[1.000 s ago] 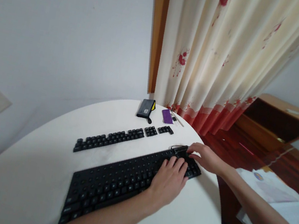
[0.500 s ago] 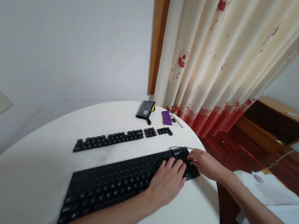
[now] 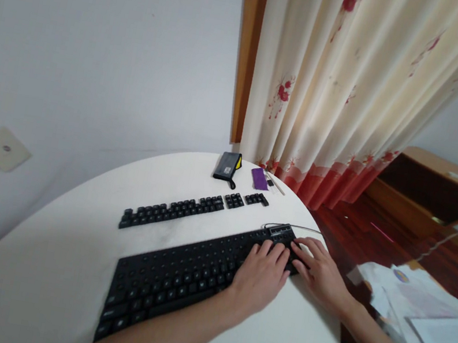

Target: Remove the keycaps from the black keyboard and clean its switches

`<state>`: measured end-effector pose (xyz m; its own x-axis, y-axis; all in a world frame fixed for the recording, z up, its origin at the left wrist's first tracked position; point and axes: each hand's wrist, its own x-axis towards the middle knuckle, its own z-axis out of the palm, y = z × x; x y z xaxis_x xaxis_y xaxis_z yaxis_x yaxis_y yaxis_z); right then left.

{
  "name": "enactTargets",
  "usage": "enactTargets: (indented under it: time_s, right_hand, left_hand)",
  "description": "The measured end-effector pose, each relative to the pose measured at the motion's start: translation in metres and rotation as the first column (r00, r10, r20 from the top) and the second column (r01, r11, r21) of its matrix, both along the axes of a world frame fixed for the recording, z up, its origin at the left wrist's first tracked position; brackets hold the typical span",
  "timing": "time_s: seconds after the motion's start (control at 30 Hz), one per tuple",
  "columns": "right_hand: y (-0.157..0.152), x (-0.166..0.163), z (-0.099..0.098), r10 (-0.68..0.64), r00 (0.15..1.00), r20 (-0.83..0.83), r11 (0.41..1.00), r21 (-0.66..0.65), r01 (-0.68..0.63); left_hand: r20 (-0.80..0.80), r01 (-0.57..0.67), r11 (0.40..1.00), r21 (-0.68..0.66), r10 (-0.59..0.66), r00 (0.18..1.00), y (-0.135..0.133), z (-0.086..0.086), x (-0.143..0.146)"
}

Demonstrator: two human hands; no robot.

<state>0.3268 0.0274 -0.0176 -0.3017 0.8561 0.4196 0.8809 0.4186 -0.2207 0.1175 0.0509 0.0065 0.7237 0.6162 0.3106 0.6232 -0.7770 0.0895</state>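
Pale wall [image 3: 101, 45] fills the L side & back; curtain w/ red flowers [image 3: 333, 95] hangs R of it. White round-edged table [image 3: 53, 247] sits below. Wood unit [image 3: 457, 174] on floor far R, papers [image 3: 424, 315] R of table, nearer the person.

Black keyboard [image 3: 171, 279] lies flat on table, nr edge, slanting up to R; lower rows carry caps, upper rows show small posts. Thin cable [image 3: 305, 228] runs from its top R end.

L hand [image 3: 259, 276]: palm down over R part of keyboard, fingers bent & slightly apart, tips on it. R hand [image 3: 321, 272]: at keyboard's R end, thumb apart from index, tips at the keys; too blurry there to tell if they're pinching a cap.

Loose keycaps [image 3: 173, 213] sit in a long slanting strip behind keyboard, w/ 2 short groups at R end. Dk grey case [image 3: 227, 166] w/ yellow inside & wrist loop behind those, nr table's far edge. Then purple cloth [image 3: 260, 178] just R of case, slim stick [image 3: 277, 185] beside it, & tiny black bit [image 3: 270, 182] btwn them.
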Motion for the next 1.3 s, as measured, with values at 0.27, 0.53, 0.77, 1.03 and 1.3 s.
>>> enactTargets:
  time_s: [0.27, 0.53, 0.77, 1.03, 1.3]
  right_hand:
    - [-0.007, -0.003, -0.018, -0.103, 0.994, 0.041, 0.995, 0.004, 0.103]
    - [-0.013, -0.005, -0.020, -0.104, 0.992, -0.069, 0.994, 0.005, 0.105]
    - [0.020, -0.012, 0.005, -0.121, 0.963, -0.240, 0.981, 0.122, 0.154]
    - [0.128, -0.048, 0.029, -0.338, 0.925, -0.172, 0.932, -0.197, 0.304]
    - [0.170, -0.065, 0.014, -0.436, 0.895, -0.096, 0.874, -0.285, 0.395]
  left_hand:
    - [-0.001, -0.007, 1.000, 0.012, 0.007, 1.000, 0.000, -0.002, 0.000]
    - [-0.015, -0.001, 1.000, 0.028, 0.002, 1.000, -0.001, -0.001, -0.001]
    - [0.010, 0.005, 1.000, 0.017, -0.006, 1.000, -0.001, -0.003, -0.001]
    - [0.011, 0.009, 1.000, -0.020, -0.009, 1.000, 0.001, -0.006, 0.000]
    - [-0.004, 0.000, 1.000, -0.016, 0.000, 1.000, 0.000, -0.005, -0.001]
